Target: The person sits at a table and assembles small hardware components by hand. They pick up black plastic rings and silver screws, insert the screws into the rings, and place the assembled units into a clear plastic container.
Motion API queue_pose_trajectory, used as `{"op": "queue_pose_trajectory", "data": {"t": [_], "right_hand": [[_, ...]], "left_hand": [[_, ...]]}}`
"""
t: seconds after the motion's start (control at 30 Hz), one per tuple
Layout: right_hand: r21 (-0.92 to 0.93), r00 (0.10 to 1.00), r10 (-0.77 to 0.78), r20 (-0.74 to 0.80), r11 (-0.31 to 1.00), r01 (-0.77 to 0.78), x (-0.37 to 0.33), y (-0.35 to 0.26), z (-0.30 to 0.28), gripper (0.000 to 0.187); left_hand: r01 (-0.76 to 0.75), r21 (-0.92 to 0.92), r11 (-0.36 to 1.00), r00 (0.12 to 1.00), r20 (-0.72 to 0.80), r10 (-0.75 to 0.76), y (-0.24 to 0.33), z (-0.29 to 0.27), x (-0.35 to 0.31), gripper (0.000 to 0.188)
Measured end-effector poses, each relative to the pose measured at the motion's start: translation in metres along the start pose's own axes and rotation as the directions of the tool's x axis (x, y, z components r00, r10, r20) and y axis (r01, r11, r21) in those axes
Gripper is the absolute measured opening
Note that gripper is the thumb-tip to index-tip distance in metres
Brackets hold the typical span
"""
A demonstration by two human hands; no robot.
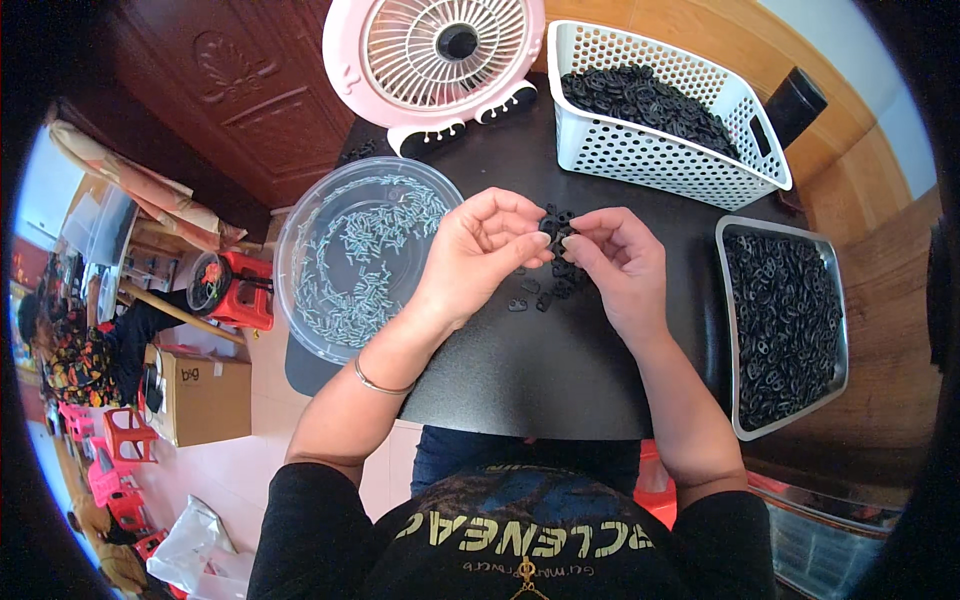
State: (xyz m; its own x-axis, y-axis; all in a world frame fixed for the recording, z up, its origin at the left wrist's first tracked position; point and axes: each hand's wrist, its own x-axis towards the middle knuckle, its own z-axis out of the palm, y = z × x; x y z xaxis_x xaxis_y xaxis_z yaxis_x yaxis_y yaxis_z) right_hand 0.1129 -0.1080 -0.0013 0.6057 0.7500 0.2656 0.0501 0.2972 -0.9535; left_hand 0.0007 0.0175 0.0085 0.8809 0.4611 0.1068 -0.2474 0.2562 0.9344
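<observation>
Over the middle of the black table, my left hand (487,243) and my right hand (622,262) come close together, fingertips pinched. Between them is a small black plastic piece (555,228), held by both; its exact shape is partly covered by my fingers. Several loose black pieces (530,290) lie on the table just below and behind my fingers. Left of my left hand stands a round clear tub (290,262) with many small silvery pins or screws (375,235). To the right, a metal tray (735,330) holds a heap of black oval pieces with holes (785,320).
A white perforated basket (640,160) of black pieces stands at the back right, with a dark cylinder (795,108) beside it. At the back is a pink fan (345,60). On the floor at left are a cardboard box (210,400) and red stools (243,290); a person (80,350) sits farther off.
</observation>
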Motion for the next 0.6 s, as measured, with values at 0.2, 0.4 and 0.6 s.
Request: {"op": "queue_pose_trajectory", "data": {"t": [0.2, 0.4, 0.6], "right_hand": [[0.005, 0.997, 0.081, 0.004, 0.997, -0.081, -0.0005, -0.0031, 0.0017, 0.015], [-0.011, 0.997, 0.075, 0.004, 0.997, -0.075, -0.0007, -0.0056, 0.0026, 0.014], [0.006, 0.997, 0.073, 0.006, 0.997, -0.073, -0.0011, -0.0029, 0.0018, 0.014]], "left_hand": [[-0.005, 0.083, 0.997, 1.0, 0.018, 0.003, 0.0006, 0.0024, -0.0027, 0.017], [0.004, 0.077, 0.997, 1.0, -0.001, -0.004, 0.0017, 0.0047, -0.0036, 0.016], [-0.036, 0.074, 0.997, 0.999, -0.018, 0.037, -0.002, 0.0072, -0.0038, 0.014]]}}
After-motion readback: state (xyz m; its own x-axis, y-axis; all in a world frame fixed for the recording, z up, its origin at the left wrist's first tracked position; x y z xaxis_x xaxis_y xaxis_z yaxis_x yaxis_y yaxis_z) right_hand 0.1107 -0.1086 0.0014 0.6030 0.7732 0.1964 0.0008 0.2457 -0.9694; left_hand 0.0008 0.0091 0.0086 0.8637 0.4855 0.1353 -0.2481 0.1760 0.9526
